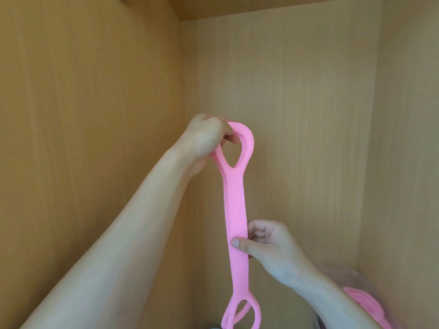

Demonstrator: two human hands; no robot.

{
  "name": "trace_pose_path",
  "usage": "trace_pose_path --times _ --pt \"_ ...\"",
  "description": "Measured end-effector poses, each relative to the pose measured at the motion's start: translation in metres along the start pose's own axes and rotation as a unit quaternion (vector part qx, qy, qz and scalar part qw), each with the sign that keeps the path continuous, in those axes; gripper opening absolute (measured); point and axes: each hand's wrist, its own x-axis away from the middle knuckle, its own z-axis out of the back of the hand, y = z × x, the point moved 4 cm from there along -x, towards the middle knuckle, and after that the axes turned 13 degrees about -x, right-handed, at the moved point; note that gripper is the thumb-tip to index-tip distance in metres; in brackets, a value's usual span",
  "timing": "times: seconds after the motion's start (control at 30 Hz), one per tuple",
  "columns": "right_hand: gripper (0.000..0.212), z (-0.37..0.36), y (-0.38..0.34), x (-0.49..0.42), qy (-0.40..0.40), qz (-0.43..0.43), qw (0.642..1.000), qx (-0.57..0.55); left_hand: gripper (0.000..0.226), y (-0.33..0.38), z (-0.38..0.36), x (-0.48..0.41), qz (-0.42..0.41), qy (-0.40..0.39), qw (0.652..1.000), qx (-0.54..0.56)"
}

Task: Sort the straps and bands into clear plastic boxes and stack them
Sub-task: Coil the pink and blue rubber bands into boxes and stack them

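Soft warm light, slight blur

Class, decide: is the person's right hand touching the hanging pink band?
Touching. The head view shows the right hand pinching the pink band at mid-length, thumb pressed on its front, fingers curled behind.

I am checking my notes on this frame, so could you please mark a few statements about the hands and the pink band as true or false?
1. The left hand grips the top loop of the pink band. True.
2. The right hand hangs free of the band. False: it pinches the band's middle.
3. The band hangs roughly upright. True.
4. The clear plastic box at lower right holds nothing. False: pink material lies in it.
5. The band has a loop at one end only. False: both ends have loops.
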Motion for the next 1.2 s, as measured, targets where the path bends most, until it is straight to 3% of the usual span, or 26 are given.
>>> trace_pose_path --times 0.2,0.33,0.47,0.67,0.77,0.93,1.0,1.1,1.2 --pt "0.007 0.006 -0.004 0.001 0.005 -0.023 0.999 -0.021 0.023 0.006 0.002 0.001 0.029 -0.012 0.994 0.102" --pt "0.007 0.011 -0.004 0.000 0.012 -0.032 0.999 -0.027 0.018 0.011 0.005 -0.001 0.023 0.010 0.998 0.051" --pt "0.003 0.014 -0.009 0.000 -0.040 -0.036 0.998 -0.034 0.014 -0.005 0.008 -0.007 0.030 0.037 0.999 -0.011" --pt "0.015 0.024 -0.031 0.001 -0.103 -0.016 0.994 -0.028 0.019 -0.049 -0.005 -0.014 0.084 0.034 0.996 0.010" --pt "0.020 0.032 -0.049 0.002 -0.062 0.025 0.998 -0.017 0.020 -0.069 -0.015 -0.011 0.116 0.000 0.993 -0.038" --pt "0.012 0.049 -0.082 0.008 0.011 0.053 0.998 -0.038 0.017 -0.090 -0.042 0.002 0.123 -0.115 0.971 -0.170" --pt "0.011 0.055 -0.091 0.010 0.050 0.051 0.996 -0.044 0.020 -0.096 -0.052 0.008 0.129 -0.157 0.959 -0.195" --pt "0.030 0.062 -0.095 0.011 0.101 0.046 0.991 -0.070 0.016 -0.102 -0.062 0.014 0.134 -0.176 0.952 -0.209" --pt "0.029 0.060 -0.097 0.010 0.100 0.067 0.989 -0.082 0.021 -0.101 -0.074 0.023 0.124 -0.226 0.941 -0.217"
